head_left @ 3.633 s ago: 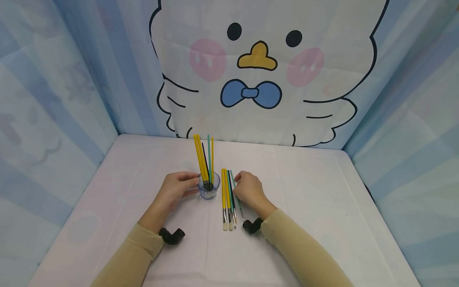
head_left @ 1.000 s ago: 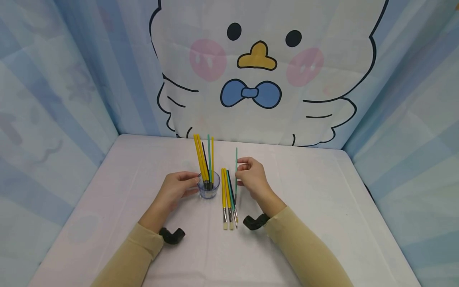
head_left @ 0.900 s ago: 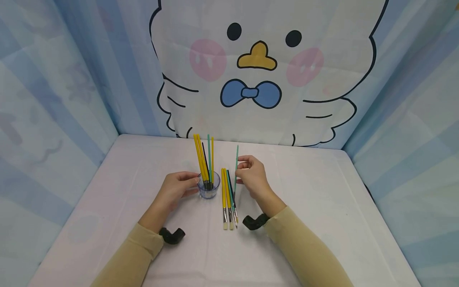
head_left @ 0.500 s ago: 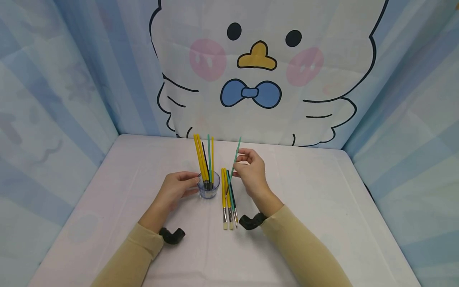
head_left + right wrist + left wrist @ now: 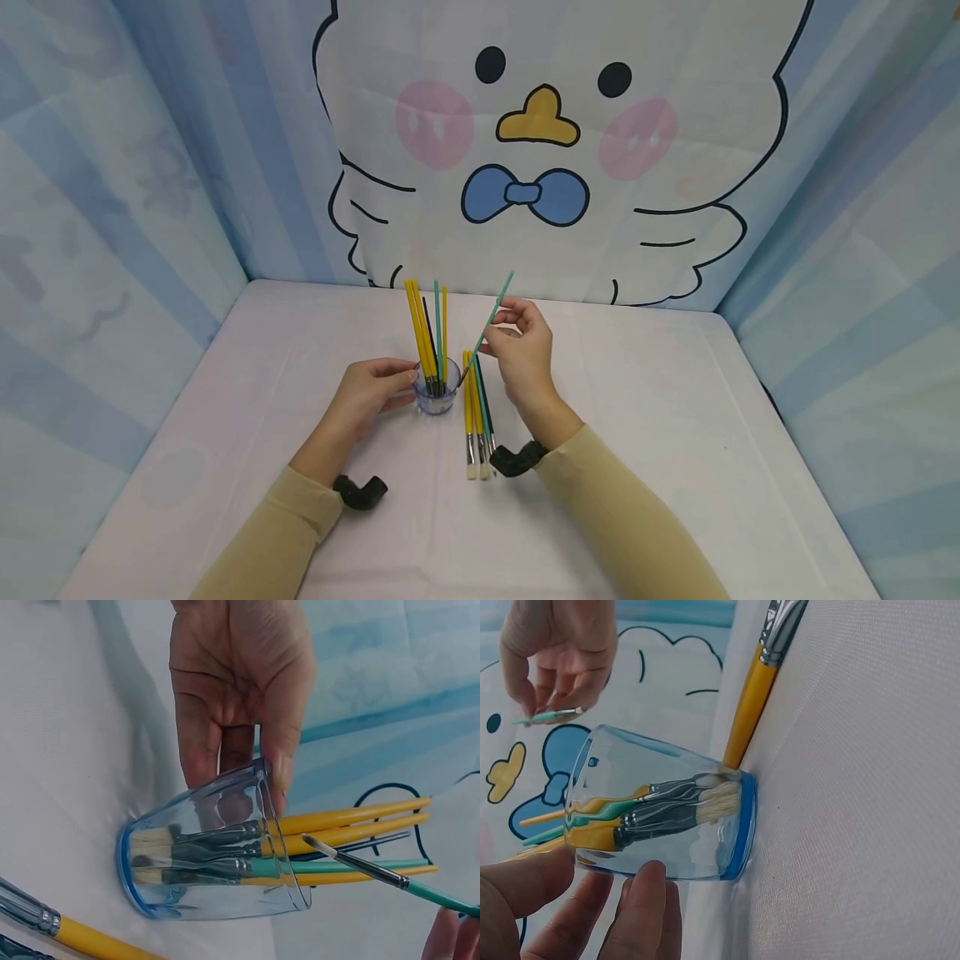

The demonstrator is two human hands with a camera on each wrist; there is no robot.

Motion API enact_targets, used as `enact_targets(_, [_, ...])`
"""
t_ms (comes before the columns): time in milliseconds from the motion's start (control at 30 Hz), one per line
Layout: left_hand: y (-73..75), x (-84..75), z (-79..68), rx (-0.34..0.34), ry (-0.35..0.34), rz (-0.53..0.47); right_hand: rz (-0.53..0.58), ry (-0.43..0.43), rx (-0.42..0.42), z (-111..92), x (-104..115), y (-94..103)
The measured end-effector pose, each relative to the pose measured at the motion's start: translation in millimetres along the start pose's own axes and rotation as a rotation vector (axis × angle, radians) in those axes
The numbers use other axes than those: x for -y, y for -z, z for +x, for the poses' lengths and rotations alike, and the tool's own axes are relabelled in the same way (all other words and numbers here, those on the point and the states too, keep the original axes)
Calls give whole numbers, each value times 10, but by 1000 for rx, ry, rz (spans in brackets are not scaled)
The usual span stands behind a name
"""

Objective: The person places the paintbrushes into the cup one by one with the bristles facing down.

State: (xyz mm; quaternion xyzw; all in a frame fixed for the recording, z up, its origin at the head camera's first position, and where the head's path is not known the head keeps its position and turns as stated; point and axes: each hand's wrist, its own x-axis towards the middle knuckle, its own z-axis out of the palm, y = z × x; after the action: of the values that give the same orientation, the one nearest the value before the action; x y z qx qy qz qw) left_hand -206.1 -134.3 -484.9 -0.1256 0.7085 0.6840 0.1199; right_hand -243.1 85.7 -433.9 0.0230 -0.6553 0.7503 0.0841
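Observation:
A clear bluish cup [image 5: 436,406] stands on the table with several yellow, green and black paintbrushes [image 5: 337,817] in it, bristles down. My left hand [image 5: 375,387] holds the cup from the left, thumb at its rim and fingers along its side. My right hand [image 5: 525,342] pinches a thin green paintbrush [image 5: 497,307] by its handle, to the right of the cup. That brush slants, and in the right wrist view its bristles point over the cup's rim. Beneath it, several more paintbrushes [image 5: 470,417] lie side by side on the table.
A pale cloth covers the table [image 5: 637,400]. Behind it hangs a curtain [image 5: 547,258] with a cartoon face, and striped blue curtains [image 5: 112,250] close off both sides. Black curved mounts [image 5: 362,493] sit at both wrists.
My right hand has picked the thin green brush up from the table, raised it, tilted it, and moved it left towards the cup. The left hand and cup have stayed put.

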Motion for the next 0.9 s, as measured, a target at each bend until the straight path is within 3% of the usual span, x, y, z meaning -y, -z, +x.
enact_targets(333, [12, -4, 13, 5, 5, -20, -49, 50, 73, 27, -79, -98])
enact_targets(567, [15, 13, 36, 11, 2, -23, -166, 27, 124, 4, -170, -135])
enact_targets(900, [20, 24, 38, 13, 4, -20, -216, 30, 158, 14, -308, -145])
